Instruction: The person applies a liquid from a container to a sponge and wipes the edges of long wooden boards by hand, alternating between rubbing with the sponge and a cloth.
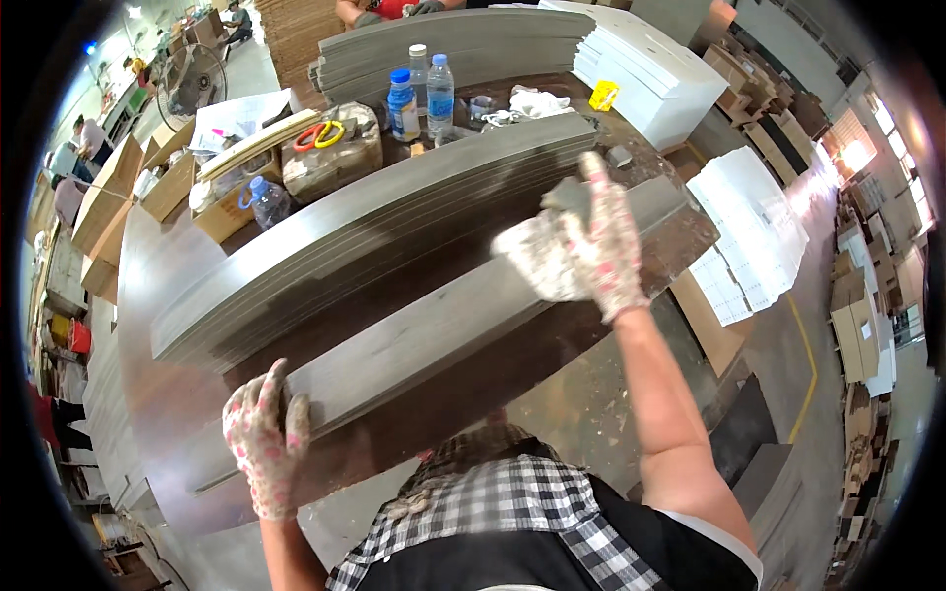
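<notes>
My right hand (pixel 606 236) clamps a rag (pixel 537 258); my left hand (pixel 264 433), fingers apart, touches a board (pixel 409 335). Bottles (pixel 402 106) crowd upper centre.

Left hand (pixel 264 433) low, right hand (pixel 609 246) forward

On the counter (pixel 163 295), the near board (pixel 424 335) lies closest to the person. The left hand (pixel 264 435) is at its left end; the right hand (pixel 607 241), with a cloth (pixel 540 261), is over its right part. Behind this board lies a first stack of boards (pixel 374 227), and behind that stack, three bottles (pixel 420 84) stand together. To the left of them, I see scissors (pixel 320 135) lying on a block (pixel 340 169). A second stack (pixel 443 47) is beyond the bottles.
</notes>
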The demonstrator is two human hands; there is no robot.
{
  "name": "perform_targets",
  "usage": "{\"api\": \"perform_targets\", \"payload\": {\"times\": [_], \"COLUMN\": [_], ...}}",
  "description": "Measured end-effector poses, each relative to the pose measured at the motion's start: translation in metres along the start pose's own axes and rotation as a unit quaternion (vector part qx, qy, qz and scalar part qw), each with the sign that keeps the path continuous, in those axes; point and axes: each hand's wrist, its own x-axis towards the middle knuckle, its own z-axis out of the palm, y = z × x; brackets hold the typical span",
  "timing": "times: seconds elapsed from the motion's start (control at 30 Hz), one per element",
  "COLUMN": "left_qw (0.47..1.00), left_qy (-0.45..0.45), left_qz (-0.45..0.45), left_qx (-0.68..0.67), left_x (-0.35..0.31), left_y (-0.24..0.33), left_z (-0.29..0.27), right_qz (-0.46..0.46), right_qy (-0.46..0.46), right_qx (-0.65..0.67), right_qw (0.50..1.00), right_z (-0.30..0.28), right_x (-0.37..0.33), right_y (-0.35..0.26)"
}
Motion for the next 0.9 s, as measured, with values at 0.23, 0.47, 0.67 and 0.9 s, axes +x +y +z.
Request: {"api": "perform_targets", "payload": {"times": [0.23,0.47,0.67,0.9], "left_qw": [0.999,0.995,0.992,0.995], "left_qy": [-0.025,-0.076,-0.080,-0.049], "left_qz": [-0.020,0.059,0.097,0.081], "left_qx": [0.005,-0.004,-0.022,-0.008], "left_x": [0.000,0.025,0.042,0.040], "left_y": [-0.004,0.042,0.070,0.062], "left_z": [0.001,0.003,0.023,-0.008], "right_qz": [0.164,0.097,0.101,0.103], "right_qy": [0.029,0.095,-0.042,0.198], "right_qx": [-0.080,-0.033,-0.011,0.272], "right_qw": [0.983,0.990,0.994,0.936], "right_z": [-0.031,-0.065,-0.032,-0.066], "right_x": [0.043,0.075,0.064,0.098], "right_y": [0.216,0.164,0.190,0.184]}}
